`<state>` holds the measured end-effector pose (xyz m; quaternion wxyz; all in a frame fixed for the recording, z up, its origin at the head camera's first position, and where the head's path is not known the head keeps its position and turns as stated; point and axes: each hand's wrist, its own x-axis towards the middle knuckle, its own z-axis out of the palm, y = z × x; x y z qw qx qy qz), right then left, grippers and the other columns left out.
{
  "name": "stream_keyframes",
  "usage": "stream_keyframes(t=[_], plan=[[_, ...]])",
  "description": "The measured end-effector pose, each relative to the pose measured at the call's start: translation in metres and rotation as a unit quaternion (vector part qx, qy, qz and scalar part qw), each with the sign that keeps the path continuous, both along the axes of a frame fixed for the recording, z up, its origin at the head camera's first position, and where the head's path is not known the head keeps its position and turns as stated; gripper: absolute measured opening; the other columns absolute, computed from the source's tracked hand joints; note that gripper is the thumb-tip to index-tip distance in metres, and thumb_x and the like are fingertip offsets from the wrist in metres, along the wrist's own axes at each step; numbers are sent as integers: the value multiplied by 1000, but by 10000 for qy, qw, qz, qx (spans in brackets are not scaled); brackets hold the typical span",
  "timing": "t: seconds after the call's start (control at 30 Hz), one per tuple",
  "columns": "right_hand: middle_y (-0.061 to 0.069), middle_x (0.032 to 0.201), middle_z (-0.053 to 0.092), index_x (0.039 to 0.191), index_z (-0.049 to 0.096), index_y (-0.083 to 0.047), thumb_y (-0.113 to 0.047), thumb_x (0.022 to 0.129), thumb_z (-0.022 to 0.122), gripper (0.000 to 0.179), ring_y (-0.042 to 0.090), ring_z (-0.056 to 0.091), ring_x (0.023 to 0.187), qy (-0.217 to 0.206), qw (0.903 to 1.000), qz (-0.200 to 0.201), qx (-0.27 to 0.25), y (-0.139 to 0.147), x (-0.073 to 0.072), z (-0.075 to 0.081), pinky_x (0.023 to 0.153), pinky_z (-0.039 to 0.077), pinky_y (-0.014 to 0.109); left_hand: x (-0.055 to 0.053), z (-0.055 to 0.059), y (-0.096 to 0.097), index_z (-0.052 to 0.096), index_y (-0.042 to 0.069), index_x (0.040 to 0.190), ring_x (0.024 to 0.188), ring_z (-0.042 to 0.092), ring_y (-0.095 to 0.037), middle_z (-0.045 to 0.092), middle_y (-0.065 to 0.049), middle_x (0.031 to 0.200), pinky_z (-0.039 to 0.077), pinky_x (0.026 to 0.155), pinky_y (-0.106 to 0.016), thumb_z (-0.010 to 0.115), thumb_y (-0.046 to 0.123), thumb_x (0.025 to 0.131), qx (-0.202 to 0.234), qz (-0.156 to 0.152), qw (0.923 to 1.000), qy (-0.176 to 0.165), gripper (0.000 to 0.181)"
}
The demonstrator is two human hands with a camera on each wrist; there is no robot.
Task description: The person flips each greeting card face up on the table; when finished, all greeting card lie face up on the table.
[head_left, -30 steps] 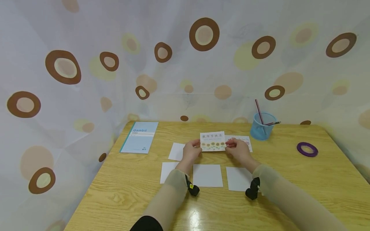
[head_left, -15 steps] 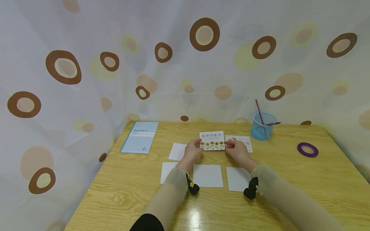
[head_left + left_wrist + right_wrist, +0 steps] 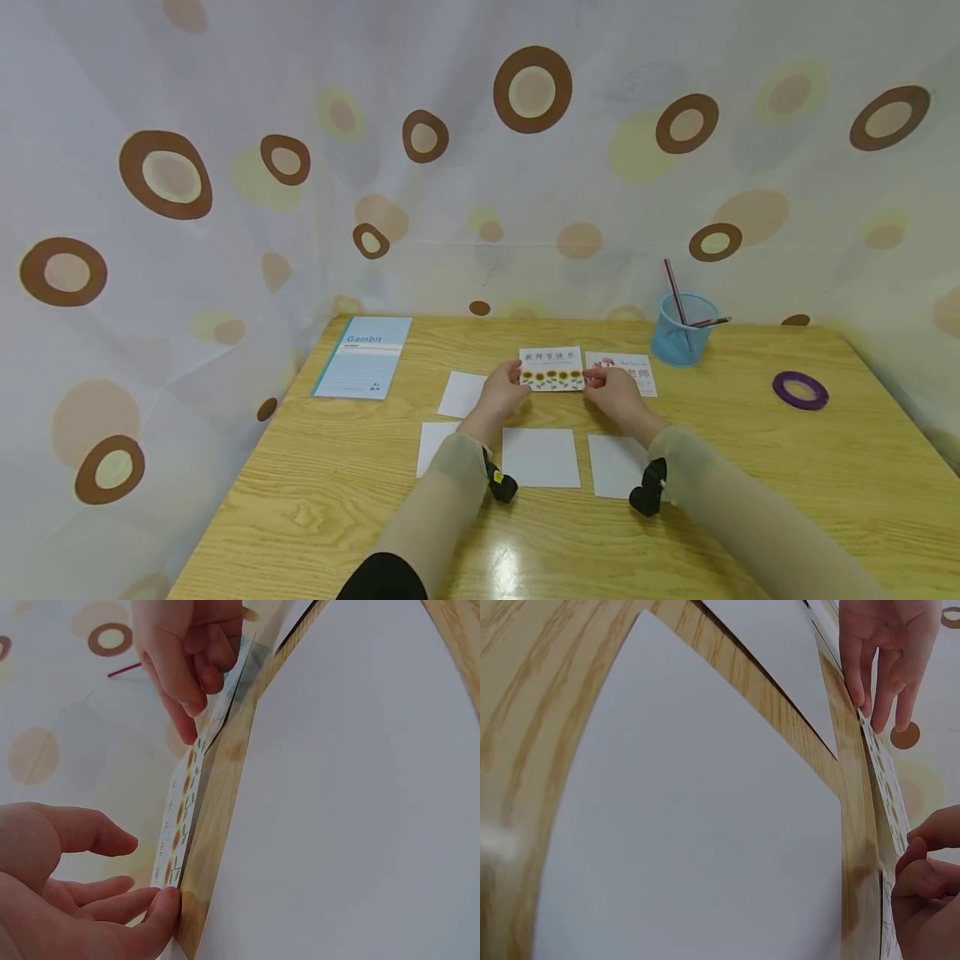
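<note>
A greeting card (image 3: 551, 360) with Chinese characters above a row of sunflowers lies low over the back middle of the table. My left hand (image 3: 500, 395) pinches its left end between thumb and fingers. At the opposite end my right hand (image 3: 618, 395) pinches the right edge. In the left wrist view the sunflower card (image 3: 178, 817) slants very near the wood; whether all of it touches cannot be told. Just to its right lies a second card (image 3: 628, 363) with red lettering and a pink picture, partly behind the right hand.
Several blank white cards lie around: one behind the left forearm (image 3: 459, 393), one in front middle (image 3: 540, 458), one beneath the right wrist (image 3: 613, 467). A blue notebook (image 3: 363, 358) is at left. Blue pen cup (image 3: 675, 337) and purple ring (image 3: 800, 389) stand right.
The sunflower card has tipped back and come down a little towards the table. My right hand has shifted slightly, showing more of the red-lettered card. Both hands keep their hold.
</note>
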<state>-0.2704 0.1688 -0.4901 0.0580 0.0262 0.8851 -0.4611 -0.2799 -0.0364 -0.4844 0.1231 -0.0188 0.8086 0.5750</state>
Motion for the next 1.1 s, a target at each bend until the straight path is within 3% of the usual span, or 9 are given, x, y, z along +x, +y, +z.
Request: stream_keyframes(t=[0.47, 0.7, 0.9, 1.1], plan=[[7, 87, 58, 131, 57, 11, -2, 90, 59, 43, 21, 48, 85, -267, 9996, 38, 6, -2, 1, 1, 65, 41, 24, 2, 0, 1, 36, 3, 151, 142, 39, -35, 39, -19, 155, 39, 114, -42, 58, 2, 92, -36, -201, 9998, -24, 64], [16, 103, 62, 132, 55, 12, -2, 88, 59, 46, 24, 48, 88, -234, 9994, 151, 203, -2, 0, -3, 66, 39, 27, 3, 1, 0, 34, 3, 153, 145, 35, -34, 37, -19, 157, 40, 113, -44, 58, 4, 93, -88, -361, 9993, -83, 64], [27, 127, 59, 128, 58, 12, -3, 90, 60, 41, 28, 50, 98, -190, 9990, 219, 351, -1, 1, -4, 68, 40, 27, 5, 2, -1, 31, 5, 154, 146, 33, -33, 34, -17, 158, 38, 115, -45, 58, 6, 95, -51, -467, 9986, -240, 66], [27, 127, 59, 122, 61, 12, -4, 90, 62, 36, 26, 51, 95, -128, 9993, 157, 324, -2, 0, -4, 67, 40, 27, 4, 2, -5, 30, 7, 155, 146, 34, -33, 34, -16, 159, 37, 115, -47, 57, 8, 97, 97, -445, 9985, -293, 64]])
